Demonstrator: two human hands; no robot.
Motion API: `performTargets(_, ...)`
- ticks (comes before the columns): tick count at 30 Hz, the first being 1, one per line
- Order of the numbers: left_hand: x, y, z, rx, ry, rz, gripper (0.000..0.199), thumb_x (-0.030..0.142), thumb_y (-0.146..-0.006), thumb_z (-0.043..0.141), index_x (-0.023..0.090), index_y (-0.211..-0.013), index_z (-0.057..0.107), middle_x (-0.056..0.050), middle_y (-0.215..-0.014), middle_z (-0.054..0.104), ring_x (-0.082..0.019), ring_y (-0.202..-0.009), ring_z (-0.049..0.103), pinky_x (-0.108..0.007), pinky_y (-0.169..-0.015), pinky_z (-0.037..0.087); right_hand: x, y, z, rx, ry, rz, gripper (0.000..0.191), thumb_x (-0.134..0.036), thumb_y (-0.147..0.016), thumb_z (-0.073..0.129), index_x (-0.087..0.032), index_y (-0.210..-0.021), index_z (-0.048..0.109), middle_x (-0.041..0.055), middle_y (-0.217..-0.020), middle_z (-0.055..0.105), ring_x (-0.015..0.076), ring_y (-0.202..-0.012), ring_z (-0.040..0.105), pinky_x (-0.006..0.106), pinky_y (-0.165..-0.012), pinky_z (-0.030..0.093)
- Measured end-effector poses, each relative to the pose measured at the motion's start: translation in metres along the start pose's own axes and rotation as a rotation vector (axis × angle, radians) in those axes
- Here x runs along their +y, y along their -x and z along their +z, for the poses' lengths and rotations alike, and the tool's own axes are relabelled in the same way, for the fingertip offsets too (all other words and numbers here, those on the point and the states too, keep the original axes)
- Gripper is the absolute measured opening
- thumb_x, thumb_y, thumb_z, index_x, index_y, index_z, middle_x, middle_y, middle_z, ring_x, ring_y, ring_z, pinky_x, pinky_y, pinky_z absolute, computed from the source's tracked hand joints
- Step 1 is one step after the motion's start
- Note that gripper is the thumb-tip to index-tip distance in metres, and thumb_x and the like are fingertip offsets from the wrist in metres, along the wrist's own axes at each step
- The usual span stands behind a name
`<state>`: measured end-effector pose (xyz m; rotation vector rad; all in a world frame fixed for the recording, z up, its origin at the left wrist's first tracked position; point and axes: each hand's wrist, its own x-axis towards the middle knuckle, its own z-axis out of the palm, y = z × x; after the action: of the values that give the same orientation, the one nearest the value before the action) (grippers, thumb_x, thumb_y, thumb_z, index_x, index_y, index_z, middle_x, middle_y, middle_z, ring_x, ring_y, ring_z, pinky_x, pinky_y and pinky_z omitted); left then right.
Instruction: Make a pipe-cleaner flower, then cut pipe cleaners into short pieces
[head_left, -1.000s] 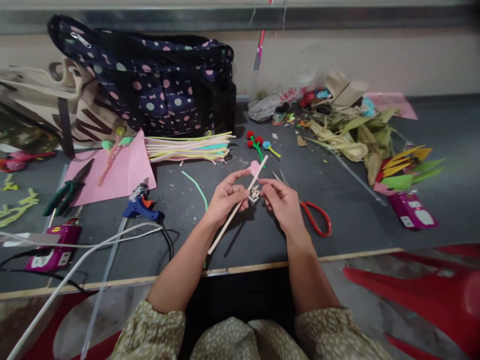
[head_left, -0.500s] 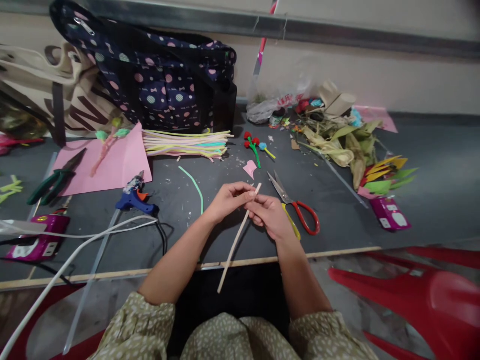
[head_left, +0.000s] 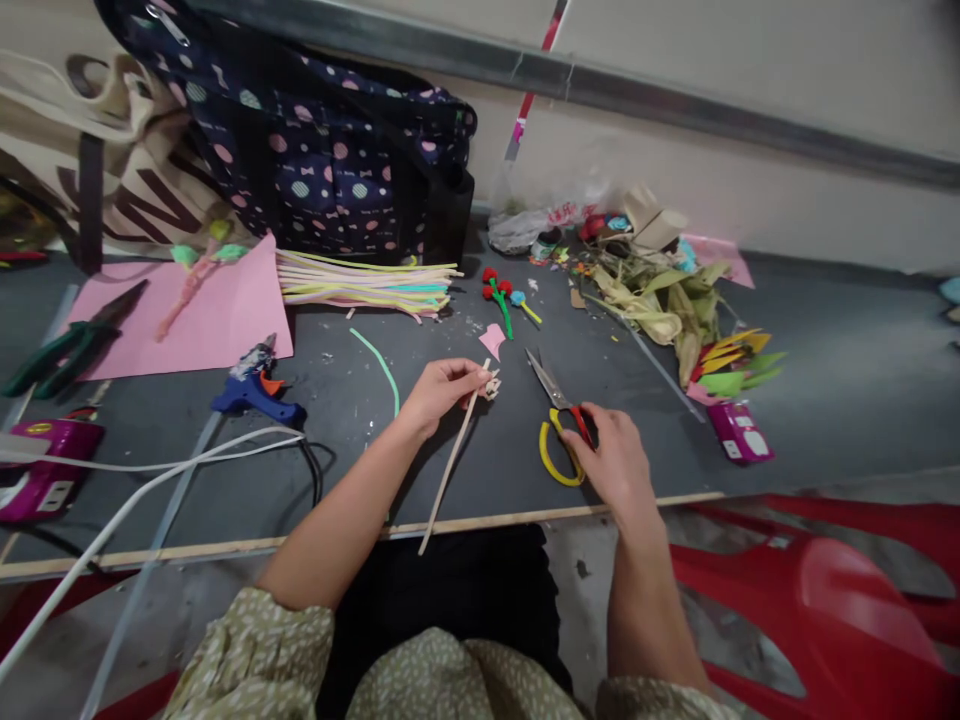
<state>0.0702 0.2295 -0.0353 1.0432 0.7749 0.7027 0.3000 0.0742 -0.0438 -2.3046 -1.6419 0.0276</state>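
Note:
Pinched in my left hand (head_left: pixel 448 392) is a long cream pipe cleaner (head_left: pixel 448 470), slanting down past the table's front edge. A small curled cream piece (head_left: pixel 491 386) shows at the same fingertips. My right hand (head_left: pixel 611 450) is closed on the red handle of the scissors (head_left: pixel 553 388), which lie on the table with blades partly apart and the yellow handle loop to the left. Beyond the hands are a pink paper scrap (head_left: pixel 493 340), a green stem with red balls (head_left: pixel 502 300) and a blue-tipped yellow piece (head_left: pixel 527 306).
A blue glue gun (head_left: pixel 259 395) with cables and a green pipe cleaner (head_left: pixel 380 365) lie left. Behind are a pipe cleaner bundle (head_left: pixel 367 285), pink paper (head_left: pixel 195 340), pliers (head_left: pixel 75 345) and a dotted bag (head_left: pixel 322 170). Dried husks (head_left: pixel 675 310) lie right; a red stool (head_left: pixel 847 600) stands below.
My right hand has left the pipe cleaner, moved right and taken hold of the scissors, whose handles have shifted. My left hand keeps the pipe cleaner. The view has shifted slightly.

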Motion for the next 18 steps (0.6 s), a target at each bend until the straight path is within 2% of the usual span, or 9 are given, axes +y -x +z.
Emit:
performTargets(3, 0.001, 0.0, -0.001, 0.032, 0.008, 0.005, 0.033, 0.045, -0.067, 0.08, 0.014, -0.075, 0.072, -0.001, -0.062, 0.063, -0.006, -0.05, 0.046, -0.02, -0.05, 0.035, 0.008, 0.009, 0.002, -0.109, 0.022, -0.058, 0.056, -0.045, -0.088, 0.056, -0.015, -0.135, 0.052, 0.0182, -0.117, 0.06, 0.0319, -0.107, 0.055, 0.045, -0.091, 0.047)
performTargets(7, 0.0, -0.001, -0.003, 0.061, 0.025, 0.004, 0.034, 0.045, -0.066, 0.08, 0.014, -0.077, 0.073, -0.001, -0.062, 0.064, -0.006, -0.05, 0.048, -0.02, -0.049, 0.035, 0.002, 0.006, 0.012, -0.05, 0.078, 0.026, 0.06, -0.042, -0.085, 0.057, -0.013, -0.138, 0.051, 0.0179, -0.111, 0.064, 0.0325, -0.103, 0.057, 0.046, -0.089, 0.048)
performTargets(10, -0.001, -0.002, -0.005, 0.079, 0.034, 0.001, 0.035, 0.046, -0.066, 0.079, 0.014, -0.078, 0.073, -0.001, -0.063, 0.064, -0.006, -0.051, 0.049, -0.021, -0.05, 0.035, 0.005, -0.001, 0.015, 0.004, 0.01, 0.13, 0.063, -0.043, -0.079, 0.062, -0.015, -0.135, 0.055, 0.0134, -0.102, 0.066, 0.0291, -0.093, 0.061, 0.046, -0.087, 0.048)
performTargets(12, 0.0, -0.003, -0.006, 0.09, 0.038, 0.002, 0.035, 0.046, -0.066, 0.079, 0.013, -0.079, 0.073, -0.001, -0.063, 0.064, -0.006, -0.051, 0.05, -0.02, -0.051, 0.035, 0.011, -0.005, 0.014, 0.023, -0.186, 0.216, 0.065, -0.045, -0.075, 0.066, -0.016, -0.132, 0.057, 0.0095, -0.096, 0.067, 0.0236, -0.082, 0.061, 0.044, -0.084, 0.05)
performTargets(15, 0.001, -0.002, -0.006, 0.095, 0.047, 0.002, 0.036, 0.045, -0.066, 0.08, 0.013, -0.08, 0.074, -0.002, -0.064, 0.065, -0.007, -0.052, 0.052, -0.02, -0.051, 0.036, 0.018, -0.004, 0.009, 0.018, -0.682, 0.376, 0.067, -0.048, -0.069, 0.074, -0.015, -0.126, 0.06, 0.0042, -0.088, 0.063, 0.0153, -0.067, 0.056, 0.035, -0.069, 0.052)
performTargets(18, 0.002, -0.001, -0.006, 0.085, 0.049, 0.004, 0.034, 0.045, -0.066, 0.08, 0.013, -0.079, 0.073, -0.002, -0.064, 0.065, -0.008, -0.053, 0.051, -0.02, -0.051, 0.036, 0.013, 0.002, 0.002, -0.034, -1.099, 0.438, 0.059, -0.045, -0.07, 0.075, -0.02, -0.121, 0.061, 0.0012, -0.087, 0.059, 0.0092, -0.057, 0.049, 0.023, -0.046, 0.04)
